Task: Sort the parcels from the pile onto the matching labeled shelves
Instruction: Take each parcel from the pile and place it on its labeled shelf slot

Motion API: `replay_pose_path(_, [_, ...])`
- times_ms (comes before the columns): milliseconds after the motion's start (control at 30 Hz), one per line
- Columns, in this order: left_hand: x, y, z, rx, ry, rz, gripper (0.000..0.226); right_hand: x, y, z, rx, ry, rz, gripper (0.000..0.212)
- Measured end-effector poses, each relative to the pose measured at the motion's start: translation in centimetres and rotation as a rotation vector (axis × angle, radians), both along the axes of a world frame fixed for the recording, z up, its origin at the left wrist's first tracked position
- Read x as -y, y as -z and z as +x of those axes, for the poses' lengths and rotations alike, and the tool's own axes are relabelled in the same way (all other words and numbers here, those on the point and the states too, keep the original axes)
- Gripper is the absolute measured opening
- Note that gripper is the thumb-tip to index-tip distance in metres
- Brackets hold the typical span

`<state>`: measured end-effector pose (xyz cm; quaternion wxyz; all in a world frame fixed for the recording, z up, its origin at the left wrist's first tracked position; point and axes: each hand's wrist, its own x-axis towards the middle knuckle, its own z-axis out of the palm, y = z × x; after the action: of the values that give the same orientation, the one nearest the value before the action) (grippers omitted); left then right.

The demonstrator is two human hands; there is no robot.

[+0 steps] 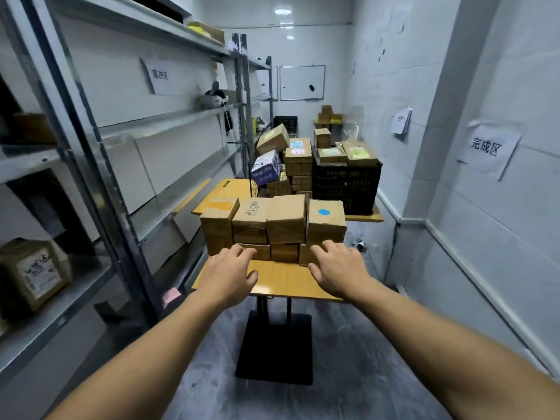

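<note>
Nearest on the grey speckled floor [348, 374] stands a small yellow-topped pedestal table [285, 281], over whose near edge both bare hands reach with fingers spread, gripping nothing: left hand [228, 274] and right hand [339, 268] lie just before the stacked brown cardboard parcels [272, 228]. Farther back, more boxes fill a black plastic crate [347, 184]; grey metal shelves [169, 122] with paper labels line the left wall.

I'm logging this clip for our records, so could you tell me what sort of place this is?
Probably a small parcel sorting or storage room: metal shelving with paper zone labels, cardboard parcels stacked on a table, and more boxes on a black crate.
</note>
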<state>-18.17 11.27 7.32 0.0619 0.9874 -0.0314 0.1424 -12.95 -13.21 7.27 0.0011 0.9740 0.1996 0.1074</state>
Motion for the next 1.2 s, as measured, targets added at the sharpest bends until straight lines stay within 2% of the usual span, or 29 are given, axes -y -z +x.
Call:
replay_pose_path(233, [1.3, -1.5, 12.8, 0.014, 0.141, 0.017, 0.05, 0.4, -1.3, 8.7, 0.035, 0.15, 0.066, 0.041])
replay_pose_path(467, [4.6, 1.2, 20.0, -0.102, 0.252, -0.011, 0.051, 3.0, 1.4, 14.2, -0.075, 0.27, 0.104, 0.043])
replay_pose_path(800, [8.9, 4.0, 32.2, -0.1, 0.246, -0.06, 0.048, 6.5, 4.1, 25.9, -0.173, 0.298, 0.195, 0.049])
replay_pose_path(1033, [11.5, 7.3, 38.0, -0.173, 0.137, 0.08, 0.047, 7.5, 8.1, 33.9, -0.295, 0.25, 0.402, 0.046])
replay_pose_path(1200, [12.4, 9.4, 38.2, -0.117, 0.044, 0.09, 0.043, 7.7, 11.6, 35.5, -0.399, 0.223, 0.7, 0.049])
